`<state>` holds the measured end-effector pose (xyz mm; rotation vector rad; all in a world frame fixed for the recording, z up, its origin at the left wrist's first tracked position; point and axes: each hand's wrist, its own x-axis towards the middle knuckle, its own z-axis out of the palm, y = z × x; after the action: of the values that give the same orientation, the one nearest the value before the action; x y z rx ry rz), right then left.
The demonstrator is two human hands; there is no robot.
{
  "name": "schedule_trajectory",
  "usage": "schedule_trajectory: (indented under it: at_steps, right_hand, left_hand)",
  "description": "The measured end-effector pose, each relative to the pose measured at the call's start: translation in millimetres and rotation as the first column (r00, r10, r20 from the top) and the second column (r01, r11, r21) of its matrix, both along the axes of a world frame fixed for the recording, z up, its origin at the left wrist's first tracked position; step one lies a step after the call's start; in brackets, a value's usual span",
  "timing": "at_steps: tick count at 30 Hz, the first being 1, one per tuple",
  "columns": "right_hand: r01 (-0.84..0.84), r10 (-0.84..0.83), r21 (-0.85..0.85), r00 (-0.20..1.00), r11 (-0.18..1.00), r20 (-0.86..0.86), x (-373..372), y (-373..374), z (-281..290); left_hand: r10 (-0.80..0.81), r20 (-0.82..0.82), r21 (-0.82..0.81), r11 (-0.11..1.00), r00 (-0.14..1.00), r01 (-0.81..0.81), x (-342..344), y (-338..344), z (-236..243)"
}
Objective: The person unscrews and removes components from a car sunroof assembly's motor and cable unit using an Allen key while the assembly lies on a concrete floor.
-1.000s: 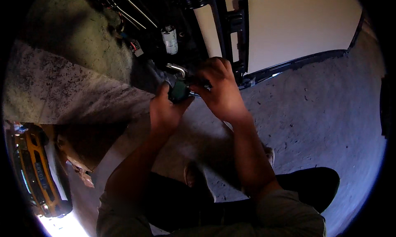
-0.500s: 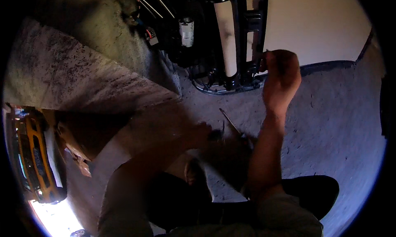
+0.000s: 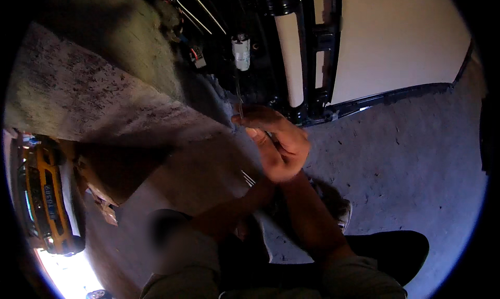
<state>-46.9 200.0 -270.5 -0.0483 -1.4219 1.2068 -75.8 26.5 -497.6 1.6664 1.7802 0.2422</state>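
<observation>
My right hand [image 3: 276, 142] is raised in the middle, fingers curled and pinched around a slender, clear or metallic piece [image 3: 239, 109], too fine to name. Below it, my left hand [image 3: 260, 192] is mostly hidden behind the right hand and wrist; its grip does not show. A few thin pale rods [image 3: 247, 178] show beside it. Just beyond my hands are a white cylinder [image 3: 241, 54] among dark parts, a small connector with red wire [image 3: 198, 57], and a black slotted frame [image 3: 325, 38].
A large pale panel [image 3: 396, 33] with a black rim fills the upper right. At left are a stained grey slab or sheet [image 3: 78, 85], brown cardboard [image 3: 104, 200] and a yellow vehicle front [image 3: 44, 189]. My knees and shoes are low in view, on the concrete floor [image 3: 396, 169].
The green piece held a second ago is out of sight. My right hand has moved left and down from the black frame. My left hand has shifted right, behind the right wrist.
</observation>
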Motion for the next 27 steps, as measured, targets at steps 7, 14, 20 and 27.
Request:
schedule_trajectory:
  at_steps: [7, 14, 20, 27]
  right_hand:
    - [-0.024, 0.042, -0.099, 0.983, 0.995, 0.178, -17, 2, 2]
    - [-0.003, 0.017, -0.097, 0.990, 0.995, 0.142, -29, 6, -2]
    - [-0.033, 0.028, 0.020, 0.979, 0.999, 0.203, -31, 8, -3]
    - [-0.057, 0.048, 0.044, 0.979, 0.997, 0.196, -33, 10, -5]
  left_hand:
    - [0.336, 0.416, 0.313, 0.819, 0.845, -0.480, -118, 92, 202]
    - [0.263, 0.781, 0.315, 0.617, 0.566, -0.721, -136, 119, 294]
    - [0.430, 0.776, 0.121, 0.617, 0.461, -0.778, -135, 130, 293]
    - [0.444, 0.895, -0.219, 0.520, 0.042, -0.826, -145, 133, 277]
